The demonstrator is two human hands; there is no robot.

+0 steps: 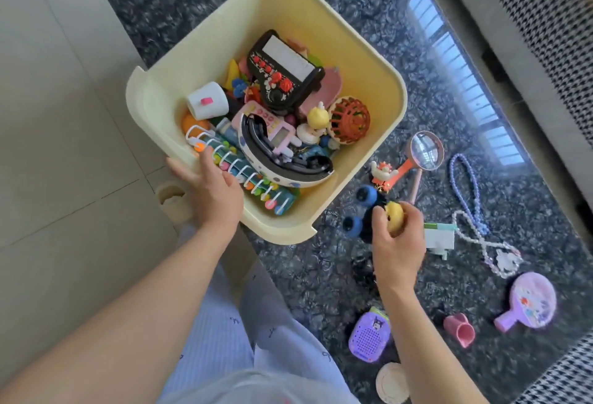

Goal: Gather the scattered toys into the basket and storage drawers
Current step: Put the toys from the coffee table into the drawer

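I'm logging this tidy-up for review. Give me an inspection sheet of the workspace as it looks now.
Surface: dark speckled table, glossy.
Job's things: yellow basket holding many toys; magnifier, bead necklaces, purple paddle, pink cup, purple speaker toy, blue-wheeled car loose on the table.
Clutter: nothing seen.
Hands: left hand grips basket rim; right hand holds a yellow toy.
Cables: nothing seen.
Surroundings: pale floor tiles.

one basket (pixel 324 28), stuffed, too jumbled to count what's inside. on dark top outside it: two necklaces, purple (pixel 466 191) and white (pixel 481 240). one magnifier (pixel 424 148). one paddle (pixel 531 303). one pink cup (pixel 459 329). one purple speaker (pixel 369 335). one truck, two blue wheels (pixel 352 226) showing. two hands, left (pixel 211 191) and right (pixel 398 240).
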